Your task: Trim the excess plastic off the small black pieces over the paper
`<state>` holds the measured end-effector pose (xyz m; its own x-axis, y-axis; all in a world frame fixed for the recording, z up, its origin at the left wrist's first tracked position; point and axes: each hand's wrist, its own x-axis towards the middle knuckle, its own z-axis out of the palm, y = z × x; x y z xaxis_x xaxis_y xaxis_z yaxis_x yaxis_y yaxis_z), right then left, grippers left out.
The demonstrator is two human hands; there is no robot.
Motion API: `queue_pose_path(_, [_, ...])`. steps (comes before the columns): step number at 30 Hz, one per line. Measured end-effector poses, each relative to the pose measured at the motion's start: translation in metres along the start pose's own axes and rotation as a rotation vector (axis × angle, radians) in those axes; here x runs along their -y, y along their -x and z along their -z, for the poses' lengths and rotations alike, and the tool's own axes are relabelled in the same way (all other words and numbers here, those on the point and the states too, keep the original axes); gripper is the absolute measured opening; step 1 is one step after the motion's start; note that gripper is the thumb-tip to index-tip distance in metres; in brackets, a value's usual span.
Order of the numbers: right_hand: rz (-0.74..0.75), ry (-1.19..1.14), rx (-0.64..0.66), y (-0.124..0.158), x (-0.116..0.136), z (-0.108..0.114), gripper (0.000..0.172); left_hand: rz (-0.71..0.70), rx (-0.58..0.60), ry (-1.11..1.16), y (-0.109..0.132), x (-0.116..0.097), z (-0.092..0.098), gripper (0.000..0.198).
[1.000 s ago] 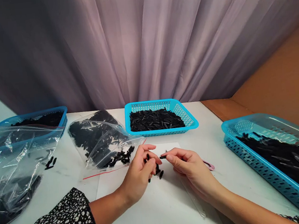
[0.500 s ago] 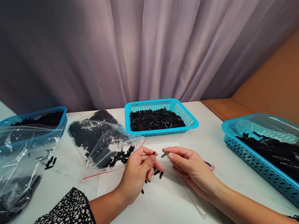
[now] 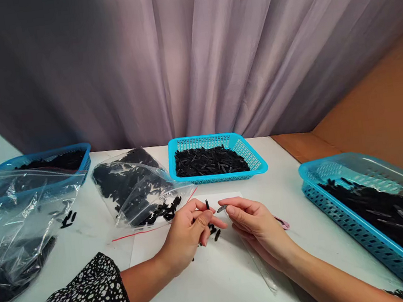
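Observation:
My left hand [image 3: 187, 232] is curled over a white sheet [image 3: 212, 272] and pinches a small black piece [image 3: 207, 204] that stands upright between thumb and fingers. A few more black pieces [image 3: 214, 231] lie loose under and beside that hand. My right hand [image 3: 256, 222] sits just to the right, fingers closed, with a thin grey metal piece [image 3: 222, 208] pinched at its fingertips and pointing toward the left hand. The two hands are a finger's width apart.
A blue basket [image 3: 252, 157] of black pieces stands behind the hands. A second one [image 3: 344, 212] is at the right, a third [image 3: 84, 153] at the far left. Clear bags [image 3: 124, 177] of black pieces lie left. A pink tool [image 3: 282, 222] lies by my right hand.
My left hand has turned the black piece upright and closed its fingers lower over the loose pieces. The right hand lifted slightly with the metal piece and then stayed put.

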<state>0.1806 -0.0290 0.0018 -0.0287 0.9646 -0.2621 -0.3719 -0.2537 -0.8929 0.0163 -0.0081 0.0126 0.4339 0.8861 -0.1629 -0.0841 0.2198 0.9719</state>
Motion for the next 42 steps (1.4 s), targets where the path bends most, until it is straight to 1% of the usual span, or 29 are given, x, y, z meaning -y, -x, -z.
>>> queue_pose_path(3, [0.007,0.006,0.018,0.0,0.0,0.0,0.047,0.004,0.02,-0.015,-0.001,0.002,0.001,0.035])
queue_pose_path(4, [0.008,-0.005,0.026,0.0,0.001,0.0,0.044,0.007,0.029,-0.014,-0.001,0.002,0.002,0.036])
queue_pose_path(7, [0.004,-0.118,0.065,0.0,0.002,0.0,0.027,0.033,0.066,0.004,0.0,0.002,0.002,0.04])
queue_pose_path(8, [0.002,-0.165,0.086,0.0,0.002,0.001,0.025,0.041,0.078,0.013,0.001,0.002,0.002,0.041])
queue_pose_path(10, [-0.004,-0.205,0.123,0.001,0.002,0.001,0.03,0.05,0.104,0.029,0.002,0.002,0.002,0.042])
queue_pose_path(13, [-0.021,-0.099,0.142,0.001,0.0,0.0,0.037,0.05,0.151,0.045,0.002,0.002,0.002,0.041])
queue_pose_path(15, [-0.01,-0.007,0.145,0.002,-0.001,0.0,0.036,0.057,0.185,0.043,0.002,0.002,0.003,0.04])
queue_pose_path(17, [0.042,0.083,0.153,0.002,-0.003,0.001,0.037,0.075,0.218,0.025,0.002,0.002,0.003,0.039])
queue_pose_path(19, [0.125,0.196,0.138,0.001,-0.003,0.003,0.035,0.08,0.23,-0.01,0.003,0.001,0.002,0.037])
queue_pose_path(21, [0.205,0.302,0.096,0.001,-0.004,0.005,0.03,0.057,0.205,-0.056,0.004,0.0,0.002,0.036])
queue_pose_path(23, [0.259,0.361,0.057,0.0,-0.004,0.007,0.026,0.015,0.164,-0.114,0.005,-0.002,0.001,0.034])
queue_pose_path(26, [0.278,0.377,0.028,0.0,-0.004,0.008,0.024,-0.043,0.132,-0.19,0.007,-0.004,0.001,0.034])
queue_pose_path(28, [0.275,0.378,0.003,0.001,-0.004,0.007,0.024,-0.075,0.115,-0.2,0.007,-0.004,0.002,0.032])
queue_pose_path(30, [0.283,0.387,-0.032,0.001,-0.003,0.006,0.024,-0.087,0.083,-0.165,0.006,-0.003,0.003,0.023])
queue_pose_path(32, [0.292,0.396,-0.062,0.001,-0.003,0.005,0.026,-0.076,0.036,-0.113,0.005,-0.001,0.004,0.008])
queue_pose_path(33, [0.295,0.398,-0.071,0.002,-0.003,0.005,0.026,-0.068,0.006,-0.096,0.004,0.001,0.004,0.007])
queue_pose_path(35, [0.294,0.39,-0.075,0.002,-0.003,0.006,0.028,-0.069,-0.058,-0.086,0.002,0.004,0.003,0.016])
queue_pose_path(37, [0.288,0.374,-0.069,0.001,-0.004,0.007,0.028,-0.08,-0.099,-0.085,0.001,0.005,0.001,0.021])
queue_pose_path(42, [0.258,0.294,-0.057,-0.002,-0.006,0.008,0.03,-0.051,-0.082,0.007,-0.001,0.005,0.001,0.032])
